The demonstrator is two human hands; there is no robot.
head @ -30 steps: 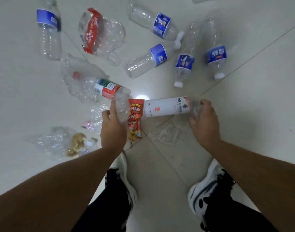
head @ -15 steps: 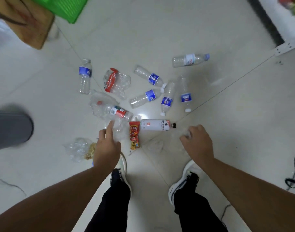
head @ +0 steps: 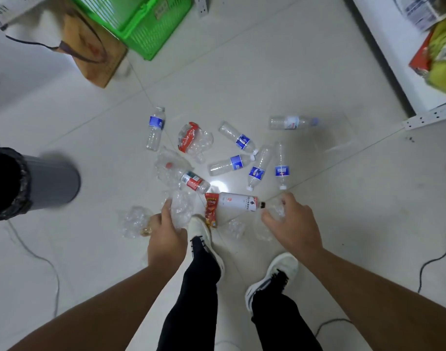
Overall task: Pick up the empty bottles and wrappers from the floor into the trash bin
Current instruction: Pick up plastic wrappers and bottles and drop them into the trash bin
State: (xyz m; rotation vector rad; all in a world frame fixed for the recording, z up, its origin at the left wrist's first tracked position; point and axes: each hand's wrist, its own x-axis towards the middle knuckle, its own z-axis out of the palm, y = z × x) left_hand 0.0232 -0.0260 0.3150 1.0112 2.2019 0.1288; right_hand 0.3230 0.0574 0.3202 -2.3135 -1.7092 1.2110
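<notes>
My left hand (head: 166,234) grips a crumpled clear plastic wrapper (head: 180,209) above my left shoe. My right hand (head: 291,224) holds a second clear crumpled wrapper (head: 275,211) near the cap of a white bottle (head: 238,201) lying on the floor. A red snack wrapper (head: 211,209) lies beside that bottle. Several empty water bottles with blue labels (head: 229,164) lie scattered on the tiles beyond. The grey trash bin (head: 52,181), lined with a black bag, stands at the far left.
A crushed bottle with a red label (head: 189,138) and a clear bag with food scraps (head: 135,221) lie on the floor. A green basket (head: 151,24) and a brown bag (head: 95,54) stand at the back. White shelving (head: 404,72) is on the right. Cables (head: 429,264) trail on the floor.
The view has risen away from the floor, so bottles look smaller and the bin, basket and shelf have come into sight. Both hands have lifted with their clear wrappers.
</notes>
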